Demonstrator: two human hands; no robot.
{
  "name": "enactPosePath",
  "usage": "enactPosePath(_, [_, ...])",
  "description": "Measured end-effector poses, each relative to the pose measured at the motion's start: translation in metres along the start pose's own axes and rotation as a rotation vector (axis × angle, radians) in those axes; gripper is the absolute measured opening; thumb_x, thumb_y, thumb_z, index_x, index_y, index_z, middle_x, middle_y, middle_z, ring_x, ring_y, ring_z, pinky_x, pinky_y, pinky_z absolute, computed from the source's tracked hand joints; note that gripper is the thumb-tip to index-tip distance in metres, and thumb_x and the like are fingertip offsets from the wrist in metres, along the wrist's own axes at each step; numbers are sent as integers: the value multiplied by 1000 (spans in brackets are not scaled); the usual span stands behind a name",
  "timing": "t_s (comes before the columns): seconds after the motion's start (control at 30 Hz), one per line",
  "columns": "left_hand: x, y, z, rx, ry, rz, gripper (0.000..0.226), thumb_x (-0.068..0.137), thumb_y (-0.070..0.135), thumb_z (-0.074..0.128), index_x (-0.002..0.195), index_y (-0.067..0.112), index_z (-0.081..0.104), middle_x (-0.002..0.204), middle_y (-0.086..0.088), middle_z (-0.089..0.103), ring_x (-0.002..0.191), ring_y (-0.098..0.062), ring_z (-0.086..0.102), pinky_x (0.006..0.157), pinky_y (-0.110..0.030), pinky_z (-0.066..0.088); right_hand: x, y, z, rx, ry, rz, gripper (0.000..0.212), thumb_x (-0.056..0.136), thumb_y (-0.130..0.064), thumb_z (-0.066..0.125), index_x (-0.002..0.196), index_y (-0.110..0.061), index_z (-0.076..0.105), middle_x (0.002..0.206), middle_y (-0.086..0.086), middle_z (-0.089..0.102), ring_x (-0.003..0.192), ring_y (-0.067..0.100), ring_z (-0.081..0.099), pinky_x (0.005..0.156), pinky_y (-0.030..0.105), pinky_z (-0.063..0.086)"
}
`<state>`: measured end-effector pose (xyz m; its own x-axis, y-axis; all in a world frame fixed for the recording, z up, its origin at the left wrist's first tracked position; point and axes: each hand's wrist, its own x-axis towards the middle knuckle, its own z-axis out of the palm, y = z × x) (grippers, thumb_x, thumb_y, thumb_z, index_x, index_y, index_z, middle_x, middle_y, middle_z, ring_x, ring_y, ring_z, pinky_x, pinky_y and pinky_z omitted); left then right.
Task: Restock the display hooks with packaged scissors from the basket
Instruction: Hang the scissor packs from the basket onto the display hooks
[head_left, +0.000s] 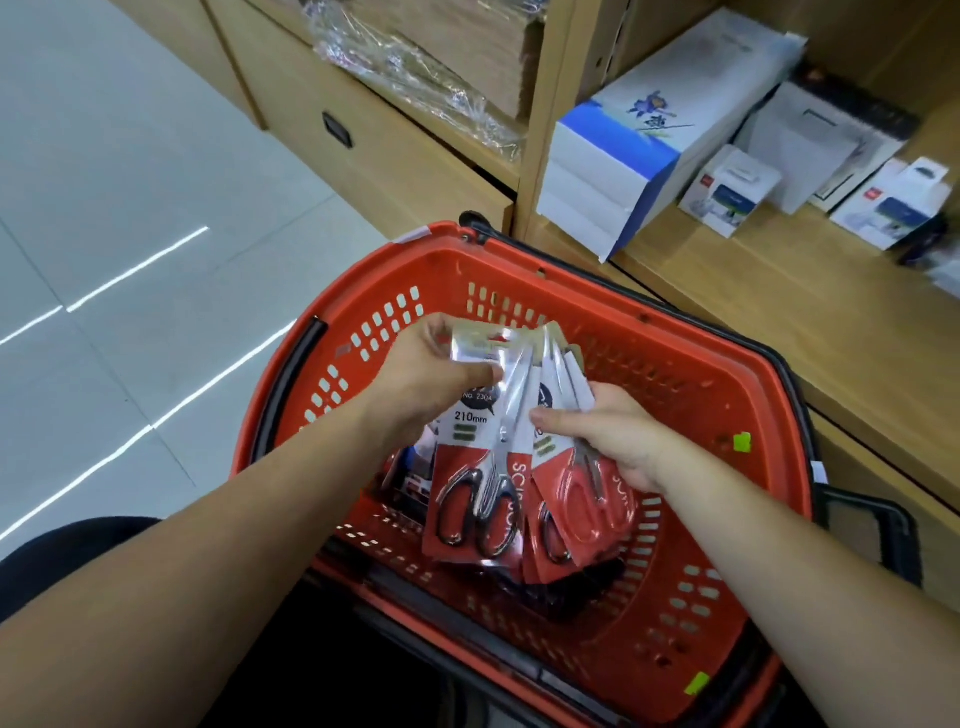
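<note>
Head view, single cam, looking down over both forearms.

1. Basket (691, 364): red plastic, perforated walls, black handles folded down at L and R sides. It is sitting on the floor just beside a wooden shelf unit (779, 291), w/ pale floor tiles (104, 260) to the L.

2. Left hand (426, 382): reaching in over the basket and grasping the top edge of a packaged scissors (480, 457), thumb pressing on the front of the card, fingers wrapping behind. The pkg is hanging roughly upright above the basket interior, red lower card showing black-handled scissors, "210mm" printed near the upper part.

3. Right hand (605, 436): gripping a fanned bunch of further scissors packs (571, 493), thumb lying across the front, fingers behind. Exact count of packs in the bunch: cannot tell. The bunch is touching the R edge of the L-hand pkg, both held over the basket centre.

4. Basket bottom: more stock is lying beneath the held packs, mostly hidden; type unclear.

5. Shelf contents: a blue-and-white box (649, 150) is lying on the lower board, smaller white packages (727, 189) are standing to its R. Plastic-wrapped brown stock (431, 67) is occupying the bay further L. Display hooks are not showing in this view.
</note>
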<state>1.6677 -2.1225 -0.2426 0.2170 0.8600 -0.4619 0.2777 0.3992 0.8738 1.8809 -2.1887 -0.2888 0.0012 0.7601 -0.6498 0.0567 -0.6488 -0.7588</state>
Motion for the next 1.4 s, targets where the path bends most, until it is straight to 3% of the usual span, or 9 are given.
enactPosePath(0.2, [3, -33, 39, 133, 72, -33, 32, 99, 48, 65, 104, 16, 65, 90, 4, 72, 83, -17, 73, 69, -31, 58, -9, 12, 2, 258, 151, -16, 28, 90, -14, 83, 117, -17, 77, 107, 9, 82, 100, 30, 79, 99, 54, 60])
enactPosePath(0.37, [3, -47, 47, -20, -120, -165, 35, 93, 28, 73, 124, 25, 58, 111, 0, 77, 92, -21, 79, 83, -43, 65, -8, 21, 1, 324, 282, -36, 40, 86, -22, 89, 123, -19, 72, 106, 5, 82, 94, 28, 81, 91, 51, 63])
enactPosePath(0.6, [2, -48, 42, -49, -223, -123, 25, 103, 13, 66, 125, 23, 64, 109, 4, 81, 96, -15, 79, 77, -27, 63, -6, 31, 6, 284, 316, -30, 60, 72, -48, 95, 124, -31, 69, 114, -3, 81, 105, 26, 78, 101, 55, 58])
enactPosePath(0.7, [3, -45, 42, -42, -179, -74, 16, 103, 12, 65, 119, 12, 65, 103, 12, 81, 86, -2, 77, 67, -16, 59, -14, 28, -2, 281, 205, -8, 47, 92, -22, 83, 133, -25, 62, 115, 2, 80, 102, 26, 79, 97, 52, 61])
enactPosePath(0.9, [2, -26, 44, -17, -36, 16, 31, 91, 35, 81, 107, 11, 71, 92, -9, 81, 84, -32, 79, 75, -48, 65, -38, 9, -8, 145, 202, -215, 71, 102, -15, 71, 153, -47, 35, 127, -13, 74, 109, 8, 75, 84, 31, 63])
enactPosePath(1.07, [-18, -9, 46, 198, 31, 220, 37, 92, 68, 64, 114, 38, 68, 102, 16, 78, 96, -9, 75, 91, -48, 61, -65, -25, -7, 11, 281, -378, 67, 104, -10, 63, 150, -53, 39, 137, -24, 65, 129, -1, 61, 116, 38, 48])
enactPosePath(1.2, [-60, 13, 44, 141, -152, 291, 57, 91, 58, 74, 141, 53, 48, 125, 28, 70, 116, 3, 66, 106, -37, 51, -97, -49, -11, 83, 363, -409, 59, 103, -15, 67, 148, -46, 46, 131, -19, 71, 122, 4, 67, 113, 43, 52])
enactPosePath(1.33, [-91, 29, 41, 127, -168, 347, 78, 77, 53, 89, 143, 50, 48, 125, 27, 70, 116, 3, 67, 107, -38, 53, -126, -71, -24, 141, 445, -419, 83, 78, -55, 79, 150, -60, 37, 150, -15, 60, 137, 17, 60, 116, 53, 47])
enactPosePath(1.4, [-103, 43, 36, 101, -114, 392, 70, 79, 48, 89, 139, 46, 53, 122, 23, 73, 113, 0, 70, 106, -40, 54, -150, -92, -31, 182, 491, -465, 64, 87, -44, 80, 142, -55, 48, 137, -14, 69, 124, 19, 69, 109, 55, 54])
